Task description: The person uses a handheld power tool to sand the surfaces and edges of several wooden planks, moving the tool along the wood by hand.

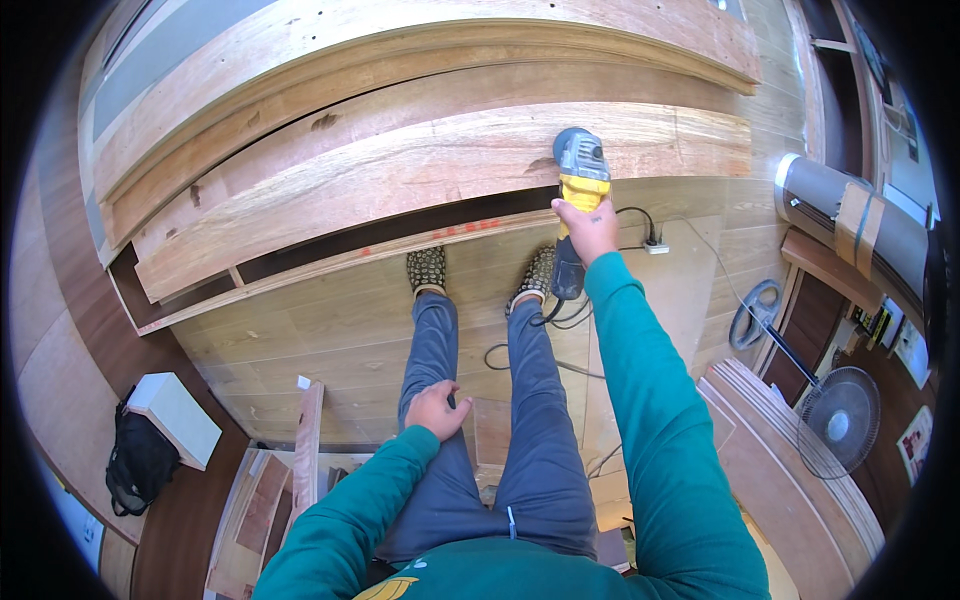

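Observation:
My right hand (590,228) is wrapped round the body of a yellow, black and grey angle grinder (583,182). The round disc at the tool's head lies over the face of a long wooden board (420,150), by a darker patch in the wood; whether it touches cannot be made out. From the grinder's rear end a black cord runs down to the floor. My left hand (437,409) is by my left thigh, its fingers curled in. A small dark spot shows beside its fingers, too small to name.
More long boards (420,45) lie behind this one, on a low wooden frame (330,262). A power strip (656,247) and loose cord (575,368) lie on the floor to the right. Near them are a standing fan (840,415) and stacked panels (790,480). A black backpack (140,460) is at left.

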